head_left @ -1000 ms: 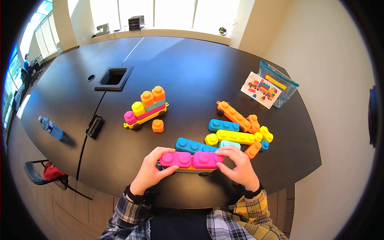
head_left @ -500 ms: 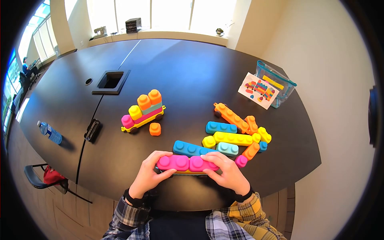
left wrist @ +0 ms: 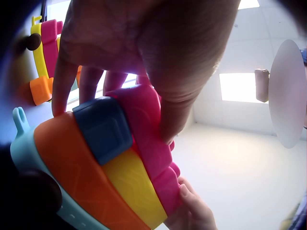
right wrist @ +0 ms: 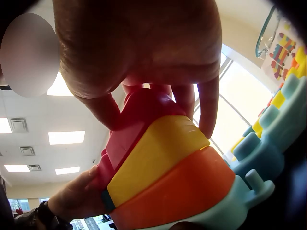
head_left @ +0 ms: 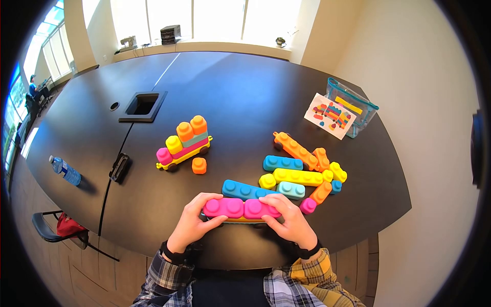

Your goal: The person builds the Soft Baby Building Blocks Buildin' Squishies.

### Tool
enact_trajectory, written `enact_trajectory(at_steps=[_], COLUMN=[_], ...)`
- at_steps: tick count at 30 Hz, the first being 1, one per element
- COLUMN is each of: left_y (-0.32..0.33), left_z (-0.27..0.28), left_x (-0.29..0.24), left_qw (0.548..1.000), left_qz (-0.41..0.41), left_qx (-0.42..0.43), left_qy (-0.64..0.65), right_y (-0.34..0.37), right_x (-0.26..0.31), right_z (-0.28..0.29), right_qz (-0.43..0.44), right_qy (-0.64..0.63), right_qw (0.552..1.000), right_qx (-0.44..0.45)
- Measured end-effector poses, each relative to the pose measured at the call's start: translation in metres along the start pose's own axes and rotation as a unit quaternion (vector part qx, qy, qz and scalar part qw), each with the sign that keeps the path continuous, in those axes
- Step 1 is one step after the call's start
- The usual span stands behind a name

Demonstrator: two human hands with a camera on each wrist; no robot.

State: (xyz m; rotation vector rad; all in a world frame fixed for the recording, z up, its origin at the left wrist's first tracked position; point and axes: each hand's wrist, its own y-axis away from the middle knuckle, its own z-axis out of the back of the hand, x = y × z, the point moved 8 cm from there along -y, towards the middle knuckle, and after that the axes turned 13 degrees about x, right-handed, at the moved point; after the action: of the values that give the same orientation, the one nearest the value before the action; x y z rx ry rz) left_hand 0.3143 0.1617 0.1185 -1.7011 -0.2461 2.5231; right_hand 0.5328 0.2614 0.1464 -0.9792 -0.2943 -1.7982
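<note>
Pink blocks (head_left: 223,207) sit atop yellow block (left wrist: 136,189) & blue block (left wrist: 103,134) near bench's (head_left: 245,243) front edge. L hand (head_left: 193,225) & R hand (head_left: 291,224) each pinch an end, thumb vs. fingers. Prob. best: keep base (left wrist: 24,149) level, press both ends down evenly.

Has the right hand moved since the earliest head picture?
Yes. Judged against the long yellow block, the right hand has shifted left, toward the left hand.

Head cam's bright, with blown-out windows (head_left: 219,20), bluish sheen on the dark table (head_left: 245,97) and heavy fisheye with black corners. Wrist cams leave the left hand (left wrist: 144,45) and right hand (right wrist: 139,48) shadowy against glaring ceiling lights (right wrist: 66,138)
</note>
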Motion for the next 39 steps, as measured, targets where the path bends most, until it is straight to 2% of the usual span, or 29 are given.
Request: enact_trajectory(at_steps=[4, 9, 11, 13, 15, 16, 18, 21, 23, 29, 31, 34, 35, 37, 38, 39], left_y=[0.0, 0.0, 0.0, 0.0, 0.0, 0.0, -0.001, -0.001, 0.0, 0.001, 0.0, -0.002, -0.003, -0.006, -0.008, -0.01], left_z=[0.0, -0.002, -0.001, -0.001, -0.001, -0.001, -0.001, -0.001, 0.0, -0.002, -0.001, -0.002, -0.003, -0.002, -0.002, -0.003], left_x=[0.0, 0.002, 0.003, 0.003, 0.004, 0.005, 0.005, 0.005, 0.005, 0.007, 0.006, 0.007, 0.006, 0.006, 0.007, 0.011], left_qw=[1.0, 1.0, 1.0, 1.0, 1.0, 1.0, 1.0, 1.0, 1.0, 1.0, 1.0, 1.0, 1.0, 1.0, 1.0, 1.0], left_qz=[-0.002, 0.012, 0.01, 0.006, 0.008, 0.01, -0.001, -0.01, -0.009, 0.002, 0.002, -0.002, -0.002, 0.008, 0.008, 0.02], left_qx=[-0.002, 0.02, 0.02, 0.021, 0.022, 0.023, 0.015, 0.007, 0.006, 0.01, 0.012, 0.007, 0.007, 0.003, 0.003, 0.007], left_qy=[-0.002, -0.003, -0.003, -0.003, -0.003, -0.003, -0.004, -0.006, -0.008, -0.004, -0.01, -0.004, -0.004, 0.009, 0.009, 0.004], right_y=[0.001, -0.001, 0.001, 0.0, -0.003, -0.005, -0.01, -0.012, -0.012, -0.016, -0.015, -0.011, -0.01, -0.003, 0.0, 0.001], right_x=[0.0, 0.004, -0.013, -0.024, -0.037, -0.045, -0.056, -0.06, -0.071, -0.073, -0.076, -0.073, -0.076, -0.081, -0.081, -0.078], right_z=[0.0, 0.006, 0.021, 0.044, 0.053, 0.054, 0.041, 0.025, 0.018, 0.017, 0.026, 0.044, 0.045, 0.059, 0.06, 0.06], right_qz=[0.002, -0.014, -0.047, -0.103, -0.081, -0.082, -0.077, -0.055, -0.068, -0.06, -0.096, -0.132, -0.131, -0.097, -0.099, -0.099], right_qy=[0.004, 0.016, -0.016, 0.033, 0.159, 0.159, 0.245, 0.307, 0.301, 0.255, 0.115, 0.057, 0.057, -0.053, -0.127, -0.127], right_qw=[1.0, 0.999, 0.998, 0.994, 0.984, 0.984, 0.964, 0.947, 0.947, 0.961, 0.987, 0.99, 0.99, 0.989, 0.981, 0.981], right_qx=[-0.003, 0.047, 0.025, -0.024, -0.017, -0.018, 0.065, 0.083, 0.091, 0.092, 0.058, 0.013, 0.013, -0.099, -0.108, -0.108])
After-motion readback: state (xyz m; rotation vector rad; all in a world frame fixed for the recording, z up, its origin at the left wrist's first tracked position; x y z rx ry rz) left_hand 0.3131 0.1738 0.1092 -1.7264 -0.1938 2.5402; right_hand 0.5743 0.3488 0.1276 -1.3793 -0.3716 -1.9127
